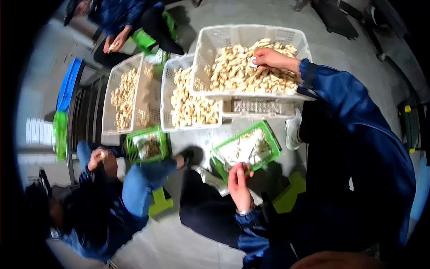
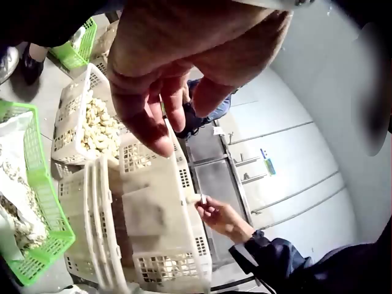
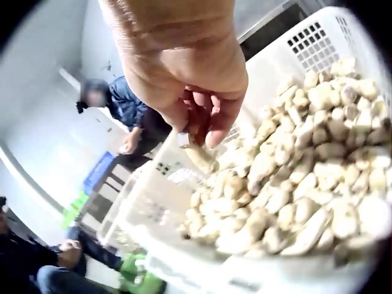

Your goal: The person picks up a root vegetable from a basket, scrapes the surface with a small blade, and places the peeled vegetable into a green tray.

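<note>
My right hand (image 1: 273, 59) is over a large white crate (image 1: 251, 93) heaped with pale, mushroom-like pieces (image 1: 233, 67). In the right wrist view its fingertips pinch a small grey-white block (image 3: 184, 140), with a pale piece (image 3: 201, 158) at the fingertips; the right hand (image 3: 184, 73) covers the rest of the grip. Over the near edge of a green basket (image 1: 274, 154) is my left hand (image 1: 240, 186), palm partly up. The left wrist view shows the left hand (image 2: 184, 55) with loosely bent fingers and nothing visible between them. White sheeting and small scraps (image 1: 246, 145) lie in that basket.
Two more white crates (image 1: 163, 121) (image 1: 105, 121) with pale pieces stand left of the large one. Another green basket (image 1: 165, 142) is at the left. One person sits at lower left, another at upper left, both with hands (image 1: 105, 160) (image 1: 117, 41) raised.
</note>
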Motion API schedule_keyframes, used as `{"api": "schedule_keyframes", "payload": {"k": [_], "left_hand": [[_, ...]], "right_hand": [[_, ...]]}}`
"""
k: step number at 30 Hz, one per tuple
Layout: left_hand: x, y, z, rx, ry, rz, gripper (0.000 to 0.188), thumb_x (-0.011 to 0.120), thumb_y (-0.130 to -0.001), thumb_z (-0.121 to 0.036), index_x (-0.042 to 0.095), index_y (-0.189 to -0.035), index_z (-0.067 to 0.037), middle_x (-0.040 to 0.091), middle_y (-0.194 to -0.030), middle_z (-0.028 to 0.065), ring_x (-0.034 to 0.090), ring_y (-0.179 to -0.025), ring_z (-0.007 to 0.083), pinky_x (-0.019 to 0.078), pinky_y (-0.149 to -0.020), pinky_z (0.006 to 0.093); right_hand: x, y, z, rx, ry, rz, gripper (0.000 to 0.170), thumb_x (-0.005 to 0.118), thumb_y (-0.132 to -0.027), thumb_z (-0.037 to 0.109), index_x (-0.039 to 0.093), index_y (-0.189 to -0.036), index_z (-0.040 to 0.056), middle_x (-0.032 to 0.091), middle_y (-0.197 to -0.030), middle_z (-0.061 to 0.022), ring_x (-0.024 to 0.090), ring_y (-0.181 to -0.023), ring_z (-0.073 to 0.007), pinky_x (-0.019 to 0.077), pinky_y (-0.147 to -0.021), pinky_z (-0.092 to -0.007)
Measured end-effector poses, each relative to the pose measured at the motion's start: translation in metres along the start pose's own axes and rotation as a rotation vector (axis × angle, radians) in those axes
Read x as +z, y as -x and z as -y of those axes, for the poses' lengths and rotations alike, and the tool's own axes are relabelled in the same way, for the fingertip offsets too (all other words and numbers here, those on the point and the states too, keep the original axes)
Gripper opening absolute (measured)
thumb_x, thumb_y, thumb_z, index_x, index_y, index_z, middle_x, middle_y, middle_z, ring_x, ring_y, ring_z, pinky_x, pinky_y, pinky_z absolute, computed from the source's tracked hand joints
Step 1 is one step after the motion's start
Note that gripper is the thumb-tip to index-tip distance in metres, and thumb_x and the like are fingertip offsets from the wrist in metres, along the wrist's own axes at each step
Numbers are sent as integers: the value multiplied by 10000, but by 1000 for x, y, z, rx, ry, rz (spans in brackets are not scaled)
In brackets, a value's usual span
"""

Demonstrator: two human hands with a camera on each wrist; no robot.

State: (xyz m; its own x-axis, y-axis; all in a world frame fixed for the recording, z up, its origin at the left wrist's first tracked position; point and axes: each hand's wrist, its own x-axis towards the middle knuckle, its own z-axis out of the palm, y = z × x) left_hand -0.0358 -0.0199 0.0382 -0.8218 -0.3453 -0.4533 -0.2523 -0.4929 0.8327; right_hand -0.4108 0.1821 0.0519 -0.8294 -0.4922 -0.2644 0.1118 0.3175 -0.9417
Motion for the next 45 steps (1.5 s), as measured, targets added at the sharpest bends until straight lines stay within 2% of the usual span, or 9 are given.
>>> {"api": "schedule_keyframes", "payload": {"k": [7, 11, 19, 25, 28, 32, 37, 40, 45], "left_hand": [[20, 17, -10, 109, 88, 213, 454, 374, -992, -299, 390, -1334, 0, 528, -1211, 107, 562, -999, 176, 486, -801, 295], [2, 21, 7, 74, 171, 147, 362, 493, -952, -156, 465, -1277, 1, 610, -1051, 73, 578, -747, 93, 497, -653, 211], [-4, 27, 9, 170, 194, 61, 357, 558, -913, -103, 498, -1245, 13, 622, -1023, 80, 609, -817, 121, 520, -742, 239], [-2, 23, 11, 140, 190, 31, 349, 575, -897, -74, 513, -1226, 25, 628, -1007, 88, 610, -818, 126, 519, -752, 253], [-4, 22, 17, 216, 172, 32, 353, 581, -892, -64, 511, -1224, 34, 627, -1002, 82, 599, -803, 123, 505, -746, 250], [-7, 21, 19, 250, 108, 44, 349, 581, -887, -44, 514, -1219, 42, 623, -1032, 92, 594, -860, 129, 493, -797, 254], [-7, 21, 22, 336, -24, -27, 345, 578, -877, -10, 524, -1214, 44, 611, -1086, 107, 590, -930, 141, 478, -837, 258], [-7, 22, 23, 382, -96, -33, 331, 575, -870, 12, 545, -1199, 34, 601, -1121, 107, 578, -970, 141, 459, -851, 250], [-1, 24, 16, 432, -131, -51, 345, 575, -876, -6, 527, -1215, 37, 591, -1136, 122, 577, -998, 153, 468, -872, 266]], "right_hand": [[154, 161, 28, 228, -381, 633, 149, 565, -909, 168, 542, -827, 46, 571, -824, -2, 568, -740, -71, 492, -719, -237], [185, 187, 5, -45, -316, 470, 197, 569, -914, 198, 563, -855, 10, 604, -841, -27, 577, -758, -79, 469, -701, -229], [205, 205, 4, -344, -15, 302, 144, 555, -893, 100, 602, -961, -19, 591, -966, -59, 554, -906, -113, 458, -771, -255], [205, 196, -8, -183, -213, 352, 172, 551, -919, 150, 586, -958, -14, 593, -824, -8, 549, -797, -67, 456, -721, -230], [212, 201, -1, -188, -210, 300, 208, 581, -899, 150, 519, -755, 14, 589, -761, 1, 535, -761, -39, 453, -661, -224], [206, 191, -6, -83, -443, 376, 183, 579, -903, 162, 543, -791, 22, 587, -745, -14, 563, -736, -66, 468, -657, -235], [211, 196, -6, -166, -266, 367, 193, 547, -925, 183, 553, -835, 13, 607, -794, -34, 597, -751, -91, 481, -692, -235], [204, 197, 3, 50, -493, 359, 172, 545, -922, 158, 552, -832, 11, 609, -838, -61, 620, -769, -113, 502, -675, -242], [210, 195, -3, -70, -454, 334, 174, 557, -910, 144, 532, -798, 14, 589, -775, -35, 608, -752, -103, 502, -679, -243]]}}
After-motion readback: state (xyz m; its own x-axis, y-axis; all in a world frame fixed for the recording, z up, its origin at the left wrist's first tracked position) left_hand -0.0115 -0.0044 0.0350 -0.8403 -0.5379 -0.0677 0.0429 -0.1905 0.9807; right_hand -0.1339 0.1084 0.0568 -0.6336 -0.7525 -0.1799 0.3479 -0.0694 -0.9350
